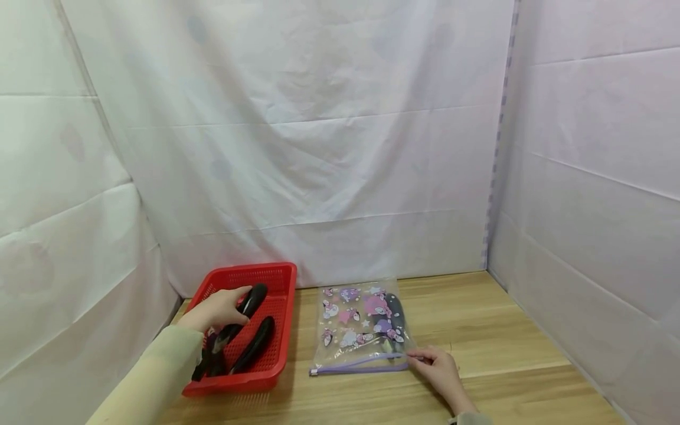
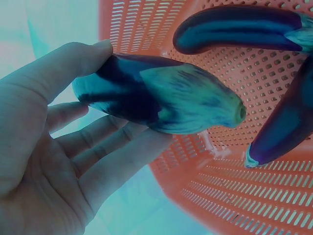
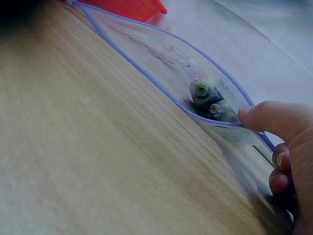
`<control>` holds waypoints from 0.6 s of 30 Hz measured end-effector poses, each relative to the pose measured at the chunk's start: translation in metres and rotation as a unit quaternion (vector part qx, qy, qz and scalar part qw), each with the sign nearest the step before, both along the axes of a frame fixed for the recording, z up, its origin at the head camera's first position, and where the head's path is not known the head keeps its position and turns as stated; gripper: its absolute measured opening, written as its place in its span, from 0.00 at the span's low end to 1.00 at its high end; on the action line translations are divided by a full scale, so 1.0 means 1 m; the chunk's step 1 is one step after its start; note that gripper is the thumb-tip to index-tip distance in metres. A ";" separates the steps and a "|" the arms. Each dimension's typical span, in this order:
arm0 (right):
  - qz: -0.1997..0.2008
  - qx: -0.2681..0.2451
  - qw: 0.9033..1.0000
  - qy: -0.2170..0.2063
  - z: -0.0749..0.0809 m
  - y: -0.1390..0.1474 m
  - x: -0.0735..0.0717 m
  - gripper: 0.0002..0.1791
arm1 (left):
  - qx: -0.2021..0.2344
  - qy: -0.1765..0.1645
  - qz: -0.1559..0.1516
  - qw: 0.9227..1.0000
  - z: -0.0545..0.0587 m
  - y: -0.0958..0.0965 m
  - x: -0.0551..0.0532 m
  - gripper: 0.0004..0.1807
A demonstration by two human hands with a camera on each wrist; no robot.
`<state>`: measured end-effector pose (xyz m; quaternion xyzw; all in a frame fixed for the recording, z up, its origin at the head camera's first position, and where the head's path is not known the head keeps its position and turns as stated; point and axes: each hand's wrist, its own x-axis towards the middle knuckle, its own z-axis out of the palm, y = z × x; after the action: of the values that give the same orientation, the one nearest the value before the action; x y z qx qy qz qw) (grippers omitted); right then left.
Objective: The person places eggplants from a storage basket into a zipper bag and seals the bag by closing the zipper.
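Over the red plastic basket [image 1: 291, 321], my left hand [image 1: 219, 310] grips a dark purple eggplant [image 1: 255, 298], thumb on one side and fingers on the other. Its pale green stem end [image 2: 195, 100] points away from the palm in the left wrist view. Other eggplants lie in the basket, one curved [image 2: 239, 29] and another slanting [image 2: 288, 117]. My right hand [image 1: 438, 373] pinches the corner of a clear printed zip bag [image 1: 334, 345] at its purple-edged mouth, which gapes. Inside the bag, two eggplant stem ends [image 3: 201, 90] show side by side.
The bag lies flat on a wooden table [image 1: 478, 330], to the right of the basket. A purple zip slider [image 1: 313, 372] sits at the mouth's left end. White cloth [image 1: 319, 147] hangs behind and on both sides.
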<state>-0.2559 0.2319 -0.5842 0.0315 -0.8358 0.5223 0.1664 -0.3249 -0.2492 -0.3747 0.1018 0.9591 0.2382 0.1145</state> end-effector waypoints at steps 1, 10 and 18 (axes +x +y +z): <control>0.000 0.001 1.000 0.000 0.000 0.000 0.000 0.07 | 0.000 -0.001 -0.001 1.000 0.000 0.000 0.000 0.48; 0.001 0.002 1.000 -0.007 0.000 0.000 0.000 0.07 | -0.006 -0.002 -0.014 1.000 -0.003 0.003 -0.003 0.47; 0.003 0.003 1.000 0.002 0.003 0.000 0.002 0.08 | -0.004 -0.008 -0.005 1.000 -0.001 0.009 -0.001 0.46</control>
<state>-0.2542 0.2317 -0.5812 0.0358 -0.8370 0.5199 0.1668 -0.3254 -0.2406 -0.3754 0.1045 0.9585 0.2344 0.1239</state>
